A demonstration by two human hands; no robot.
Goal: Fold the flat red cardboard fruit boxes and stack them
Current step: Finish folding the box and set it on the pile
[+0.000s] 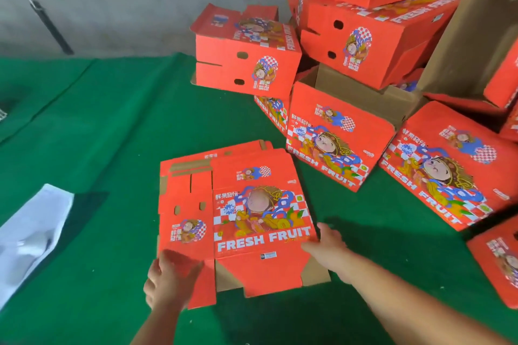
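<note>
A flat red "FRESH FRUIT" cardboard box [238, 213] lies on top of a thin pile of flat ones on the green mat. My left hand [168, 277] grips its near left flap, fingers curled over the edge. At its lower right edge my right hand [328, 244] touches the cardboard; whether the fingers curl under it is unclear. Folded red boxes stand behind and to the right: one [246, 56] at the back, an open-topped one [336, 134] in the middle, another [454, 173] on the right, and a stack [372, 22] rising at the back right.
The green mat [112, 134] covers the floor, and a grey wall stands behind it. A white plastic bag [33, 232] lies at the left. A black pole [53, 28] leans on the wall. A brown carton [476, 36] stands at the far right, with more red boxes [496, 269] near the right edge.
</note>
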